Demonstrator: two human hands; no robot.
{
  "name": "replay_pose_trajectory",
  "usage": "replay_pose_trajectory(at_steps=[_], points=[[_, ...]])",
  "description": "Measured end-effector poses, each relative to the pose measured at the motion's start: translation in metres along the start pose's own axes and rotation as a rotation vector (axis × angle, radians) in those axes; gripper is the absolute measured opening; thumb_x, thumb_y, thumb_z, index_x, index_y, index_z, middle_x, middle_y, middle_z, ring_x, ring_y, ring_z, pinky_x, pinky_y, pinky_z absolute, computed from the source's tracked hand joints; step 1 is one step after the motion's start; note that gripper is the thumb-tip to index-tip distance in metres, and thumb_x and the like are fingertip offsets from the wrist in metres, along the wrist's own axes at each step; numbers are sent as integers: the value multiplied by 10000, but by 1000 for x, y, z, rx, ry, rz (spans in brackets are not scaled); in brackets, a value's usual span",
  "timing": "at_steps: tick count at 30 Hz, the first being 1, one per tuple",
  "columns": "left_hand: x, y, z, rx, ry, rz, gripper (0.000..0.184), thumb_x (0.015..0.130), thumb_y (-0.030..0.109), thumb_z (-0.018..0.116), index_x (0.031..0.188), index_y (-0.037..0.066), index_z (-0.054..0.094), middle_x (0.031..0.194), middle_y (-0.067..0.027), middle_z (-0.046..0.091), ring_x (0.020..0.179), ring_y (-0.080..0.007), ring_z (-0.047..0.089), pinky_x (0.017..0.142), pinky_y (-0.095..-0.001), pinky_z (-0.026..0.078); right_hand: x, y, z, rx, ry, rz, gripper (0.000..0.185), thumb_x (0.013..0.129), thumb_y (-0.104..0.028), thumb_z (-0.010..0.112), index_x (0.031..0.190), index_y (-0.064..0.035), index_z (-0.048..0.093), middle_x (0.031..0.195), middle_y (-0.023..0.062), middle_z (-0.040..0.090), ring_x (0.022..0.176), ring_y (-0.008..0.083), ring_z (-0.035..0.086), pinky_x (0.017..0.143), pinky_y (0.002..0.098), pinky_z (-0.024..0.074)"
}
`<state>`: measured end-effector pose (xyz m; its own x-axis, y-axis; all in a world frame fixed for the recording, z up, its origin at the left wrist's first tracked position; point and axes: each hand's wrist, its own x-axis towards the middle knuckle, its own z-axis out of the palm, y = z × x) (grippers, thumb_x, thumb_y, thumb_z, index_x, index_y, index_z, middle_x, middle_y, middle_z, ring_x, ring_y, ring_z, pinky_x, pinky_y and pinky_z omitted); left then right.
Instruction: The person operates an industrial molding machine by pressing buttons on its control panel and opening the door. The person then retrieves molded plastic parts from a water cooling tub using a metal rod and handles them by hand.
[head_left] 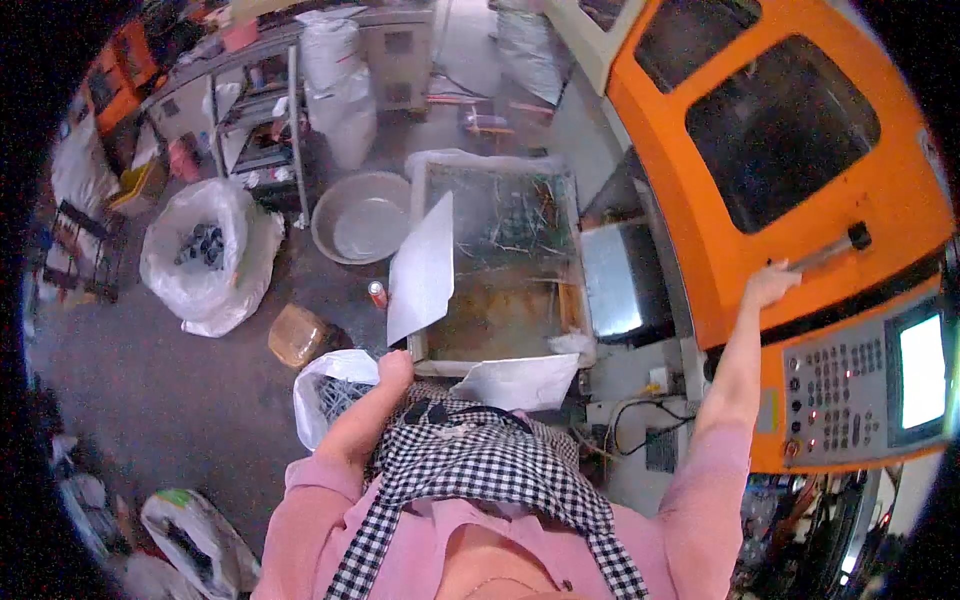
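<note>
My right hand point(773, 284) reaches out to the orange machine door point(690, 230) and is closed on the near end of its metal door handle point(825, 255). My left hand point(396, 369) is closed in front of my checked apron point(465, 450), and whatever it may hold is hidden. It is close to the lower corner of a tilted white board point(422, 275) and beside a white bag point(312, 405) of thin grey pieces. In front of me is a large shallow bin point(572, 230) with tangled thin strips inside. Another white sheet point(525, 382) leans at its near edge.
At right, a control panel point(835, 385) with a lit screen point(922, 372) sits below the door. A round basin point(362, 180), a spray can point(377, 293), a brown block point(297, 336) and a bag of dark parts point(212, 255) stand on the floor. Cables point(640, 405) run near my right side.
</note>
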<state>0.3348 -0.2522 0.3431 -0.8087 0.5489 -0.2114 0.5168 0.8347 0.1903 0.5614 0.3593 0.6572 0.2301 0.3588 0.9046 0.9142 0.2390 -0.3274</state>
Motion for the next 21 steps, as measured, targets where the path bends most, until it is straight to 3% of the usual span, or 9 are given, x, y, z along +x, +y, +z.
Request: replay_pose_trajectory(at_steps=[3, 5, 8, 10, 12, 14, 18, 20, 21], points=[[-6, -2, 2, 14, -75, -14, 164, 712, 133, 494, 714, 58, 640, 748, -144, 621, 702, -284, 618, 610, -388, 494, 3, -22, -37, 126, -104, 104, 427, 848, -327, 449, 984, 66, 350, 740, 223, 571, 613, 352, 583, 484, 381, 485], [-7, -6, 2, 49, -140, -30, 163, 711, 130, 492, 725, 58, 638, 771, -145, 621, 717, -287, 617, 611, -391, 493, 2, -23, -36, 149, -141, 114, 370, 850, -275, 452, 979, 47, 325, 775, 272, 552, 682, 403, 565, 530, 448, 470], [-8, -12, 5, 37, -229, -68, 179, 712, 124, 488, 778, 61, 642, 862, -150, 614, 784, -289, 607, 647, -401, 485, 2, -10, -20, 149, -110, 75, 390, 853, -279, 442, 979, 68, 315, 760, 274, 550, 671, 402, 565, 537, 447, 473], [-9, -12, 2, 120, -470, 10, 221, 720, 128, 478, 854, 56, 637, 944, -155, 595, 871, -288, 585, 705, -403, 472, 1, -11, -22, 152, -75, 60, 393, 847, -286, 454, 983, 63, 335, 758, 252, 559, 655, 382, 571, 519, 422, 477], [-5, -17, 25, 92, -602, -48, 270, 682, 137, 522, 915, 37, 616, 981, -158, 583, 920, -294, 564, 762, -400, 453, 2, -12, -27, 163, -34, 45, 396, 841, -294, 466, 987, 57, 355, 756, 229, 569, 639, 362, 578, 501, 396, 480], [-5, -22, 35, 102, -655, -43, 275, 671, 136, 535, 914, 30, 609, 976, -161, 584, 914, -299, 564, 762, -397, 455, 3, -17, -34, 175, -134, 85, 408, 857, -289, 430, 1001, 75, 312, 795, 288, 547, 672, 407, 563, 550, 440, 478], [0, -33, 35, 129, -716, -6, 292, 650, 135, 560, 914, 14, 595, 966, -166, 584, 903, -308, 565, 763, -390, 457, 5, -17, -46, 231, -190, 128, 409, 860, -282, 427, 1010, 80, 309, 820, 298, 541, 700, 413, 561, 571, 441, 479], [0, -43, 25, 101, -630, -5, 303, 639, 134, 572, 913, 6, 588, 961, -168, 585, 897, -313, 565, 764, -387, 458, 5, -18, -44, 231, -168, 99, 401, 860, -274, 430, 1006, 80, 312, 839, 303, 535, 732, 415, 558, 608, 449, 476], [-9, -41, 9, 12, -408, -58, 254, 655, 110, 549, 881, -1, 580, 925, -179, 590, 868, -320, 572, 739, -398, 466, 5, -17, -43, 225, -170, 104, 401, 860, -274, 430, 1006, 80, 312, 839, 303, 535, 732, 415, 558, 608, 449, 476]])
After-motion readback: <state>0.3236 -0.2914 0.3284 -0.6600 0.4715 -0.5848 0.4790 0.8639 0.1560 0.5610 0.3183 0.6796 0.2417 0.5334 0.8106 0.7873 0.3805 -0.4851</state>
